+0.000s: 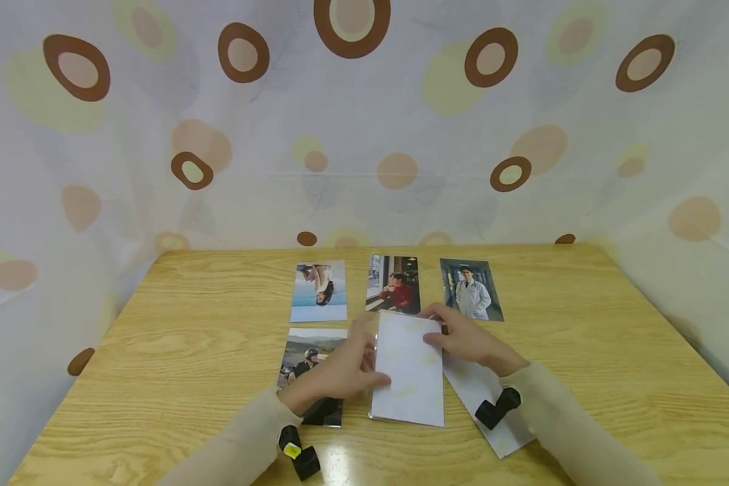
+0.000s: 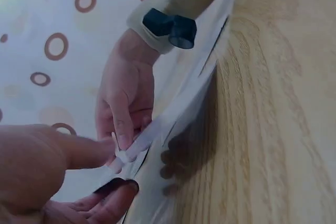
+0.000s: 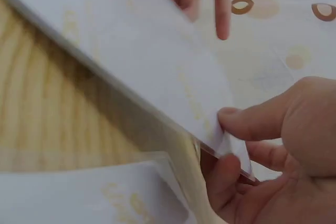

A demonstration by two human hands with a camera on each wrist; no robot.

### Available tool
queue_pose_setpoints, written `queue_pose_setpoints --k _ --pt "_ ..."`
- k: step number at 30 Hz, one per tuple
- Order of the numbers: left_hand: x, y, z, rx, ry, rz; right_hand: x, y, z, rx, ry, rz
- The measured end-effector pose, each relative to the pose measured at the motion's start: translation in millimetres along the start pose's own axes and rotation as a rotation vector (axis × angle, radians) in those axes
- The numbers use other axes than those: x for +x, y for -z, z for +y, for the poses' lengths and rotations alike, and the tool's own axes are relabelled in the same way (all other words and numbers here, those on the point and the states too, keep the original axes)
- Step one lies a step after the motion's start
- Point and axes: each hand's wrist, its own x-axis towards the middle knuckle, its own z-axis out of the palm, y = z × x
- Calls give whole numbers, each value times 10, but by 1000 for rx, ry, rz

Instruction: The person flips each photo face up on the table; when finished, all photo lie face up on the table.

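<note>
A small stack of photo prints [image 1: 408, 371], white back up, is held tilted above the table. My right hand [image 1: 464, 337] pinches its upper right corner, thumb on the white face and fingers beneath; layered edges show there in the right wrist view. My left hand [image 1: 349, 368] is at its left edge, the thumb reaching over the white face. In the left wrist view the left thumb and fingers [image 2: 113, 203] stand apart. Under my right forearm lies another white-backed print [image 1: 474, 385], partly covered.
Face-up photos lie on the wooden table [image 1: 206, 337]: a person by water [image 1: 318, 293], one in red at a window [image 1: 395, 283], one in a white coat [image 1: 472, 290], and a helmeted rider [image 1: 304, 358] partly under my left arm. A dotted curtain [image 1: 352, 121] surrounds the table.
</note>
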Motion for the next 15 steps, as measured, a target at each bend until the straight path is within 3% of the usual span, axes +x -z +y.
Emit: queue_pose_setpoints --k 2,5,8,10,12,15 --pt "5 15 11 -145 29 62 -4 -31 -7 31 -31 16" --pt "6 36 37 -291 84 147 -21 -108 -53 15 -41 91" --pt "2 41 79 -392 117 179 -60 -194 -125 -95 14 196" --pt "3 33 105 -429 130 182 -88 -245 -173 -148 65 225" --pt "6 16 128 -455 129 176 -120 -285 -222 -133 96 182" --pt "7 -9 163 -477 94 153 -155 -318 -287 -13 82 72"
